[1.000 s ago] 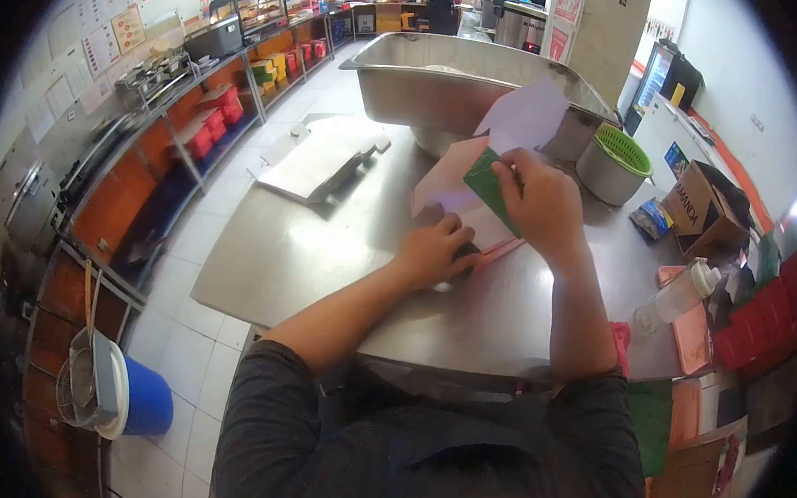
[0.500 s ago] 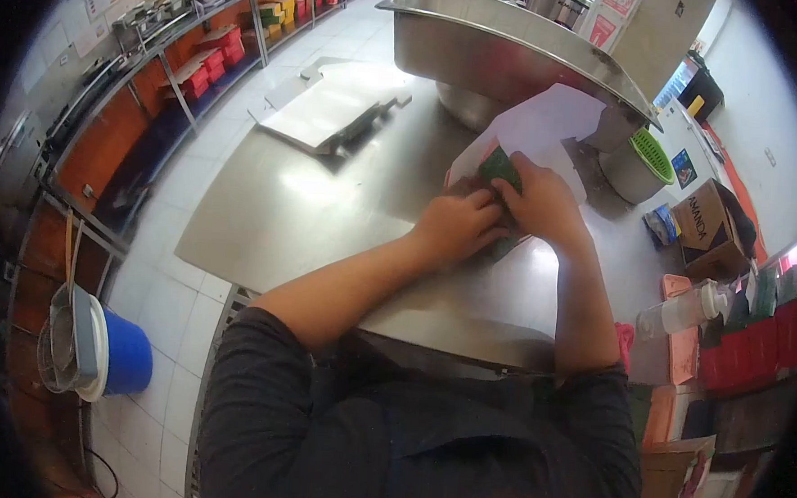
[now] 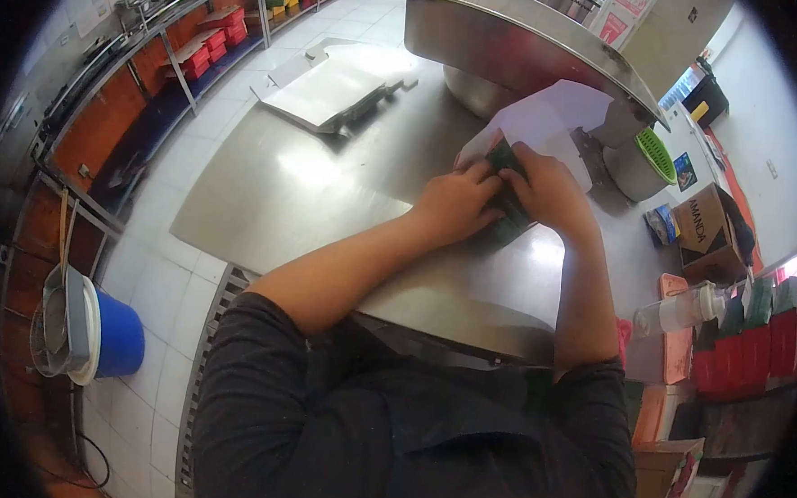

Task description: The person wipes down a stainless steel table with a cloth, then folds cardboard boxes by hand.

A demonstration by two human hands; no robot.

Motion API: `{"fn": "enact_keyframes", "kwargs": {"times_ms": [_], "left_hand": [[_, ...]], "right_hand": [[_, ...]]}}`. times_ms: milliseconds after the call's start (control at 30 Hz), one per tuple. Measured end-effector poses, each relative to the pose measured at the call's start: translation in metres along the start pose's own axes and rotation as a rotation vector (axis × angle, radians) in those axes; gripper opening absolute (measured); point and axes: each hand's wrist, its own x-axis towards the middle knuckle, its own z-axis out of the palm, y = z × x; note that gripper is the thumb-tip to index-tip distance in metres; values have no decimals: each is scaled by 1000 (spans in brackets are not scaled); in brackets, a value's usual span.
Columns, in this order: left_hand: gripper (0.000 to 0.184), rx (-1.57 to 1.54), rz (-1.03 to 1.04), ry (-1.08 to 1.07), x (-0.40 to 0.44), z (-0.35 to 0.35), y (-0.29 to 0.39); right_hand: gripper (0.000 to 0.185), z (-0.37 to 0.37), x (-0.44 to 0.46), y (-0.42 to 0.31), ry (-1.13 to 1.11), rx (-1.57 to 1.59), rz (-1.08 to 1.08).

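A white sheet with a green panel, like a partly folded carton point(image 3: 554, 113), stands out beyond my hands over the steel table point(image 3: 266, 188). My left hand point(image 3: 458, 201) is curled on its near left side, fingers bent over the green part point(image 3: 511, 221). From the right, my right hand point(image 3: 550, 192) grips the green panel with thumb and fingers. The two hands nearly touch, and they hide much of the folded piece between them.
A large steel basin point(image 3: 517, 43) stands at the back of the table, beside a pot with a green basket point(image 3: 656, 157). White metal plate point(image 3: 330, 92) lies back left. Cardboard box point(image 3: 710, 234), clear bottle point(image 3: 679, 311) and pink tray point(image 3: 679, 354) are on the right. Blue bucket point(image 3: 122, 335) stands lower left.
Both hands have come together around the green panel, which was earlier held up by my right hand. The view has tilted down and shifted, so the basin sits higher in the frame.
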Motion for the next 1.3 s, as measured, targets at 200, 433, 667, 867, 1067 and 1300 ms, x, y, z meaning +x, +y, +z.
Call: {"fn": "enact_keyframes", "kwargs": {"times_ms": [200, 433, 667, 867, 1067, 1300], "left_hand": [[43, -22, -21, -37, 1, 3, -4], [43, -42, -20, -61, -1, 7, -9], [42, -63, -34, -38, 1, 2, -9], [37, -27, -143, -36, 2, 0, 3], [35, -88, -72, 33, -1, 4, 1], [26, -51, 77, 169, 2, 8, -7]], "right_hand": [[25, 3, 0, -4, 32, -35, 23], [25, -4, -1, -12, 11, -119, 11], [24, 0, -1, -3, -86, 84, 35], [31, -20, -11, 10, -205, 213, -45], [31, -19, -9, 0, -126, 168, 0], [27, -4, -3, -1, -55, 167, -10]]}}
